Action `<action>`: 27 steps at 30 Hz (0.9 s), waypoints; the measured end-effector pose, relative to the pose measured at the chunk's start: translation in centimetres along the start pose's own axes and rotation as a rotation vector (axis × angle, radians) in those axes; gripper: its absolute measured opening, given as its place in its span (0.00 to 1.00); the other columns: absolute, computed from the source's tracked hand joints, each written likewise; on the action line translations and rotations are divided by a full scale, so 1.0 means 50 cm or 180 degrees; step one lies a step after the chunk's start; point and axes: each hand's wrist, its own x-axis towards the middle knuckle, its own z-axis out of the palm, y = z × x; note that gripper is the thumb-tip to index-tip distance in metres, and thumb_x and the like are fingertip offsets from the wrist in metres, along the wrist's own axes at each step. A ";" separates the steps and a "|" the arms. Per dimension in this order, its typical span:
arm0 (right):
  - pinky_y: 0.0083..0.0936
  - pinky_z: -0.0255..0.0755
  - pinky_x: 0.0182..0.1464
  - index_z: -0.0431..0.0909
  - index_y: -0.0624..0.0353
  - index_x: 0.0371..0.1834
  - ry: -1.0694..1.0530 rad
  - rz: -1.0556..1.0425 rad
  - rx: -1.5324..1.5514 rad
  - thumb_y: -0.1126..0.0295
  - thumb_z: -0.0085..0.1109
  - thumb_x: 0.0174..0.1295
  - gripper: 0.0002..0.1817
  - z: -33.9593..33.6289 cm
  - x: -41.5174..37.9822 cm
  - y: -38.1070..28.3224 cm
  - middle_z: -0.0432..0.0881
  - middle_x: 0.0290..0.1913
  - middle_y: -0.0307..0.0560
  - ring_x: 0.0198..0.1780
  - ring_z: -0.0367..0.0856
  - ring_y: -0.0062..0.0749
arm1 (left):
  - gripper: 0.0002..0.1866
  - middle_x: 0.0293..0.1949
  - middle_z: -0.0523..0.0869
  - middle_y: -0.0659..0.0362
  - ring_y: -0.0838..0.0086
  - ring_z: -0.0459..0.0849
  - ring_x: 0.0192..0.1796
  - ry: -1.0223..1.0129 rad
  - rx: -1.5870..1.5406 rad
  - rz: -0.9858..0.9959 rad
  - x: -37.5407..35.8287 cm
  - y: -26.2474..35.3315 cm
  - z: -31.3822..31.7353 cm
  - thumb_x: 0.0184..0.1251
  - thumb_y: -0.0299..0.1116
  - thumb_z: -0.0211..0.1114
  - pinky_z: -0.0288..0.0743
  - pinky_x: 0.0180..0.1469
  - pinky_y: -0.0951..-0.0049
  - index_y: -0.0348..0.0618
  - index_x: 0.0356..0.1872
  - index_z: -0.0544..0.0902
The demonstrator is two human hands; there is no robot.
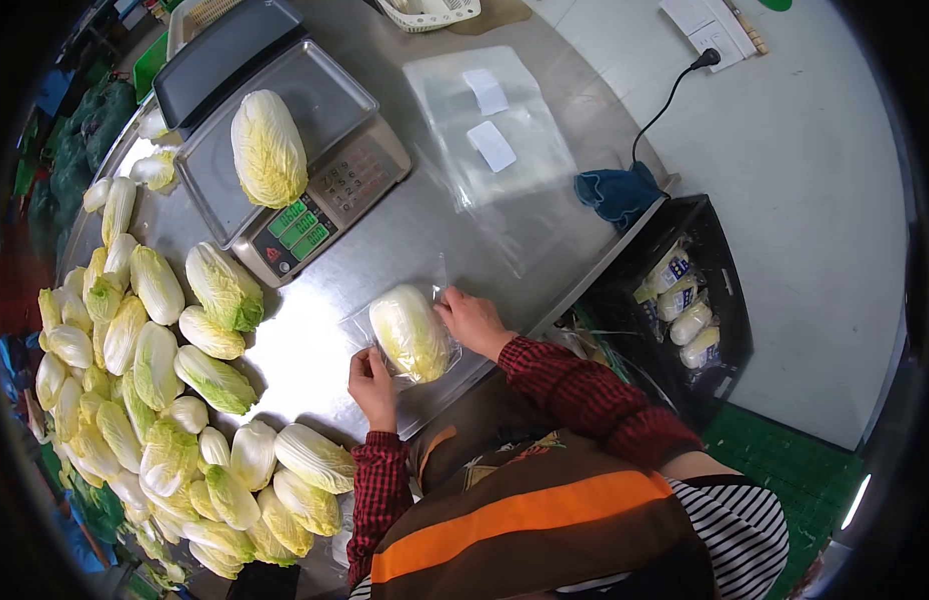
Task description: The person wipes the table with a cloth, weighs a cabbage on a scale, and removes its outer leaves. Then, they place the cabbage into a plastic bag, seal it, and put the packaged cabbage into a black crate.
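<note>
A stainless steel worktop [405, 240] fills the middle of the view, set against a pale wall with a socket and a black cable running down to it. Across the worktop's left side lies a big heap of napa cabbages [155, 400], pale yellow-green, piled loosely and touching one another. Behind them stands a digital scale [315, 190] with green lit digits, and one cabbage on the scale [269, 147] rests lengthwise on its pan. To the right of the worktop, lower down, a black crate [685, 300] holds several wrapped packs. A stack of clear plastic bags [490, 125] with white labels lies flat toward the back, and a blue cloth [617, 192] sits bunched at the worktop's edge just beside the crate.

Near the front edge, between the two hands, lies a single bagged cabbage [413, 332], inside a clear bag whose film spreads a little past it. The left hand [373, 385] rests at the lower left of the bag, its fingers curled onto the film in what looks like a pinch. The right hand [473, 320] lies at the upper right, fingers pressed down on the bag's edge; whether they grip the film or only press on it I cannot tell.

The cabbage probably handles as a firm, fairly heavy head with crisp outer leaves that bruise or tear. The film likely slides over it, so holding under the body with the bag gathered seems safer than pulling on loose plastic.
</note>
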 end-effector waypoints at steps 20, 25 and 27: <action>0.38 0.77 0.38 0.84 0.63 0.39 -0.0864 -0.0172 0.1655 0.70 0.57 0.53 0.13 -0.146 0.019 0.166 0.87 0.34 0.52 0.36 0.86 0.39 | 0.20 0.37 0.84 0.57 0.76 0.80 0.38 -0.2392 0.0046 0.1224 0.091 0.230 0.110 0.76 0.41 0.57 0.75 0.44 0.72 0.28 0.44 0.80; 0.30 0.76 0.53 0.74 0.64 0.59 0.0222 0.0408 0.4945 0.57 0.58 0.68 0.24 -0.306 -0.251 0.300 0.80 0.58 0.46 0.55 0.79 0.32 | 0.26 0.35 0.85 0.59 0.80 0.79 0.34 -0.2469 -0.0477 0.0914 -0.069 0.410 0.320 0.80 0.48 0.51 0.74 0.37 0.75 0.30 0.39 0.81; 0.31 0.67 0.64 0.68 0.61 0.67 0.0076 0.0406 0.6515 0.57 0.58 0.69 0.28 -0.382 -0.346 0.359 0.74 0.64 0.45 0.63 0.71 0.28 | 0.25 0.35 0.85 0.59 0.80 0.79 0.34 -0.2771 -0.0374 0.1151 -0.129 0.426 0.437 0.79 0.47 0.53 0.74 0.37 0.75 0.30 0.38 0.82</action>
